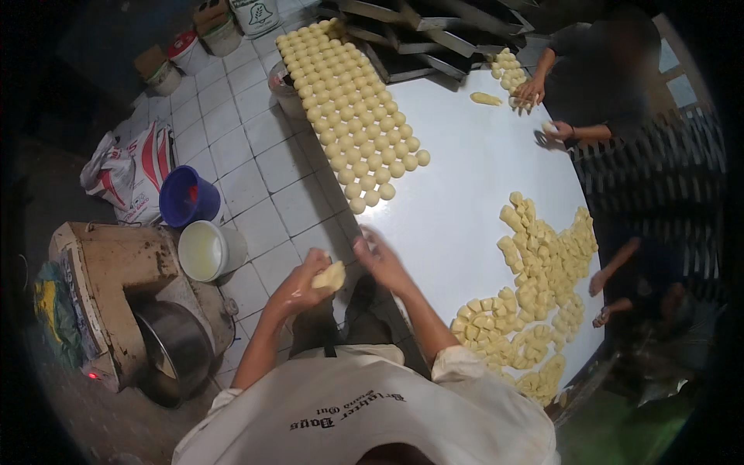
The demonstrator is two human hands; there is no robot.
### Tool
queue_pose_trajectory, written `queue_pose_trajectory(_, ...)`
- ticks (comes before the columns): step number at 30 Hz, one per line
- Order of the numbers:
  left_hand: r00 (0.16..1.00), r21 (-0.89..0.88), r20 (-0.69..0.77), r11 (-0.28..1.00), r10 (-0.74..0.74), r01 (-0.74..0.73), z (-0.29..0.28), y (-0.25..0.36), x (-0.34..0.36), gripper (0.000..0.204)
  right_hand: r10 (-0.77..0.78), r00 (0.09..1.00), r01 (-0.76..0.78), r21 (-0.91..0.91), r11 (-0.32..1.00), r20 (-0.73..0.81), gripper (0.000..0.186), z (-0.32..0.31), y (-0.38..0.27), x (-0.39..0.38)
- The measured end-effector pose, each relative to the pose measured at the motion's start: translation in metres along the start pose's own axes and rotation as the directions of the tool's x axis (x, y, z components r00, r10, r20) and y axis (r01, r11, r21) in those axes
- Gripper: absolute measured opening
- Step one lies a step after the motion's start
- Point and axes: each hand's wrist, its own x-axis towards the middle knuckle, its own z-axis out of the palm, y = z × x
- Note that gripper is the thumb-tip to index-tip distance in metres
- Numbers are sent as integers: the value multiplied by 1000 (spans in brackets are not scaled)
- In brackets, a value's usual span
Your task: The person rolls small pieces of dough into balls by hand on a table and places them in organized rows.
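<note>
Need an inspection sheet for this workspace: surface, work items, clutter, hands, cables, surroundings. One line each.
Surface: white table, dough at its left edge and right side.
Work items: rows of round dough balls; spread of cut dough pieces.
Clutter: dark metal trays stacked askew at the far end; blue bucket, white bucket and sacks on the floor, left.
Hands: left hand grips a dough lump; right hand open, blurred, near the table edge.
Cables: nothing seen; picture rim is dark.
Surroundings: tiled floor; machine with metal bowl, lower left; two co-workers on the right.
</note>
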Motion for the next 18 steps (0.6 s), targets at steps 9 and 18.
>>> queue_pose_trajectory(9,999,-40,-22,998,42,-43,44,61,-8,42,50,989,3,353,935,-141,27,-65,24,-86)
queue_pose_trajectory(18,940,1,-285,980,-190,199,14,-2,-79,40,-228,865,20,-425,905,-446,22,-125,163,-89)
